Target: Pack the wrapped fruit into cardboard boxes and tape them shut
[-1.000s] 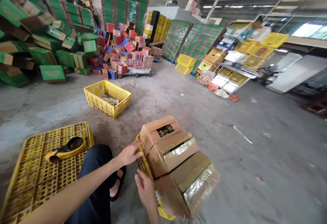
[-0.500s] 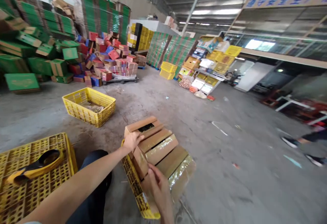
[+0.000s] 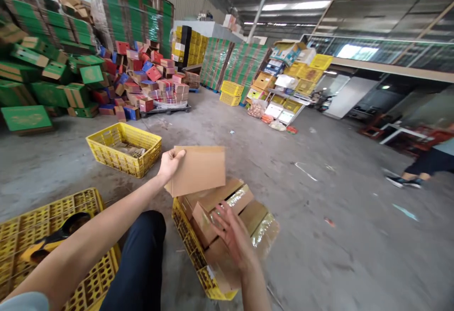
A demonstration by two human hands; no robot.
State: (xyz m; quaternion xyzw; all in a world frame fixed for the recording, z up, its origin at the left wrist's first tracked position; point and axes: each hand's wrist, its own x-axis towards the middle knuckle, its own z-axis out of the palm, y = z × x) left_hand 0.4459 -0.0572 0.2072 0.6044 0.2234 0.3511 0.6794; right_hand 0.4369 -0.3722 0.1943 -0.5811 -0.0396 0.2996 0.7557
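My left hand (image 3: 170,162) grips the left edge of a small brown cardboard box (image 3: 197,170) and holds it lifted above the others. Two more taped cardboard boxes (image 3: 227,211) lie tilted on a yellow plastic crate (image 3: 191,249) in front of my knee. My right hand (image 3: 232,235) hovers over these boxes with its fingers spread, holding nothing.
An upturned yellow crate (image 3: 53,249) at my left carries a yellow tape dispenser (image 3: 49,240). Another yellow crate (image 3: 124,148) stands on the concrete floor ahead. Heaps of green and red cartons (image 3: 71,74) fill the back left. A person (image 3: 422,164) walks at the far right.
My left hand has lifted the top box off the pile. My right hand has let go of the boxes and opened. The person at the right has stepped further into view.
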